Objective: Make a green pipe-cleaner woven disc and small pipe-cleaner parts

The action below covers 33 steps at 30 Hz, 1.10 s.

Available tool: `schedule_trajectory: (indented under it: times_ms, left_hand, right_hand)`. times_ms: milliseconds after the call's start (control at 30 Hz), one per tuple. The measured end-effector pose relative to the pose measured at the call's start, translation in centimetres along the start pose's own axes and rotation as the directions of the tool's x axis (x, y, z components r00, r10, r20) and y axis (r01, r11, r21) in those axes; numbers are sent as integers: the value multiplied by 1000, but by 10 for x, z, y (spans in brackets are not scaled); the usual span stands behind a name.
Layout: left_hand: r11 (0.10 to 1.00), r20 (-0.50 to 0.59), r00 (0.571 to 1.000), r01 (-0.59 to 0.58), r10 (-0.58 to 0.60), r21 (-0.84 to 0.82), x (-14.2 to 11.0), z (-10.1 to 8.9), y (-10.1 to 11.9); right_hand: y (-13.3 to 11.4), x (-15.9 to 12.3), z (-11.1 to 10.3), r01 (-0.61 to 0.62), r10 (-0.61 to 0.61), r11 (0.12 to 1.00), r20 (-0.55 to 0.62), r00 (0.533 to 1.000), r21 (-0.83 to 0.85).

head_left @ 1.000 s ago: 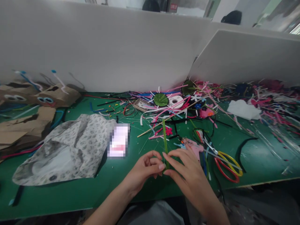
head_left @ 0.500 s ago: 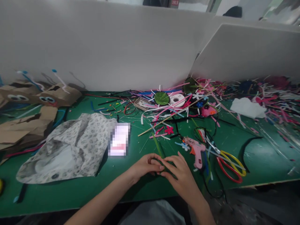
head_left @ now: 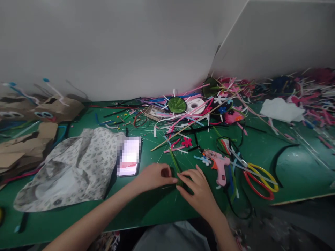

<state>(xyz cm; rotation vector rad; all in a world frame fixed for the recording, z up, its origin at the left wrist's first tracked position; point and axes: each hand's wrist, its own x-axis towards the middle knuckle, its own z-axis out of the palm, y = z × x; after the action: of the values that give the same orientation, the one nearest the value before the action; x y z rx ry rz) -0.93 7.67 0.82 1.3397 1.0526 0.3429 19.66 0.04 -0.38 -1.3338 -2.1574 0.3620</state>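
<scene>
My left hand [head_left: 154, 176] and my right hand [head_left: 197, 190] meet low on the green table [head_left: 78, 216], fingertips pinched together on the near end of a thin green stem [head_left: 174, 162]. The stem slants up and to the left from my fingers and lies low over the table. A pink glue gun [head_left: 218, 164] lies just right of my right hand. A phone [head_left: 128, 157] lies left of my left hand.
A flowered cloth [head_left: 70, 167] covers the left of the table, with brown paper puppets [head_left: 39, 111] behind it. Red and yellow scissors [head_left: 258, 177] lie at the right. Coloured strips, a tape roll [head_left: 195, 105] and a green disc [head_left: 177, 104] pile up below the white partition [head_left: 117, 48].
The green stem has dropped from nearly upright to slanting low and leftward. Both hands have slid a little left and down toward the table, still pinching it. The view has tilted downward.
</scene>
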Motion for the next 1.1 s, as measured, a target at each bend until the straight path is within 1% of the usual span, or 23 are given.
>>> schedule_trajectory:
  times_ms: [33,67,100,133,233,333,433,567,633,733,767,833,900,1000,1100]
  left_hand:
    - [990,-66,996,-50,59,136,-5,-2,3]
    - [958,-125,983,-99,136,270,-11,-3,6]
    - [916,-163,962,-145,219,375,-17,-2,8]
    - [875,-175,941,-184,288,448,-23,1,8]
    - [782,-135,893,-294,430,550,-38,17,1]
    - [705,-80,851,-373,519,603,-44,32,-12]
    - [674,-65,829,-404,556,618,-42,39,-18]
    - [650,-49,816,-421,576,632,-37,38,-14]
    - [616,-53,791,-430,609,660,-35,38,-13]
    - [571,-87,738,-436,669,695,-31,41,-17]
    - [567,-100,727,-434,679,700,-30,42,-19]
    - [581,-127,721,-426,681,694,-29,44,-22]
    - [606,-148,725,-425,673,672,-29,46,-25]
    - [634,-163,737,-421,656,648,-30,46,-25]
    - [635,-174,739,-404,651,658,-30,44,-24]
  right_hand:
    - [0,0,0,-7,7,1000,1,1000,1]
    - [0,0,0,-12,12,1000,2,1000,4]
    - [0,0,0,-17,17,1000,4,1000,12]
    - [0,0,0,-22,22,1000,7,1000,21]
    - [1,0,-1,-40,39,998,21,999,41]
    - [2,0,-1,-53,51,997,34,998,48]
    - [3,-1,-3,-46,43,996,43,998,78]
    - [6,-6,-7,-58,42,985,97,994,161]
    - [7,-9,-8,-68,49,979,102,994,191]
    - [8,-11,-6,-77,64,973,69,996,218]
    - [8,-11,-5,-80,70,971,54,996,225]
    - [8,-10,-3,-86,81,968,29,996,235]
    - [7,-7,-3,-84,82,966,17,996,246]
    - [5,-3,-2,-67,63,963,23,998,261]
    - [5,0,-1,-61,52,964,43,998,258]
